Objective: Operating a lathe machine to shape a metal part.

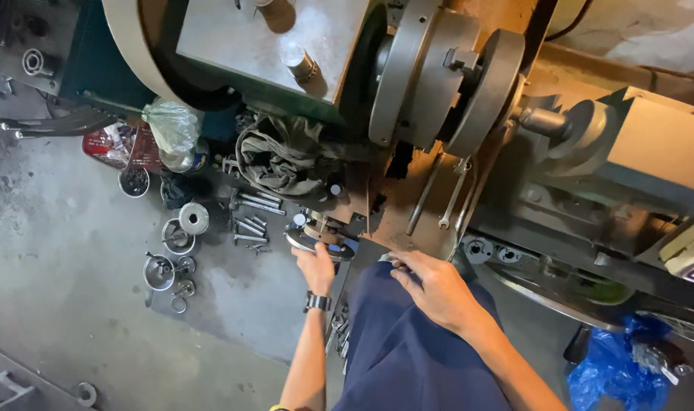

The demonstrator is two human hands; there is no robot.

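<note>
The left hand (315,266) was closed on the near rim of a round metal handwheel (322,240) low on the front of the lathe, fingers curled over the edge and a dark wristwatch (316,302) worn just below. The wheel was thus held from the person's side, with its hub and the parts stacked on it lying just beyond the fingers. The right hand (434,287) was laid flat, fingers spread, on the lathe's lower ledge just right of that grip; a small bright piece seemed to be under its fingertips, though whether anything was pinched there could not be told.

For a step like this, a steady result would probably be helped by the wheel being turned from the wrist in short, even strokes, the grip being kept on the rim and clear of the hub, and the other hand being kept braced low, well away from the chuck.

Above and right of the grip, a heavy disc workpiece (484,91) was clamped in the chuck (411,76), with the tailstock centre (545,122) touching or nearly touching its face. Just above the wheel an olive rag (278,156) was bunched. Left of the grip, bolts (252,221), rings and round flanges (181,228) were scattered on the concrete floor (57,266). Far right, a blue plastic bag (613,365) was lying.
</note>
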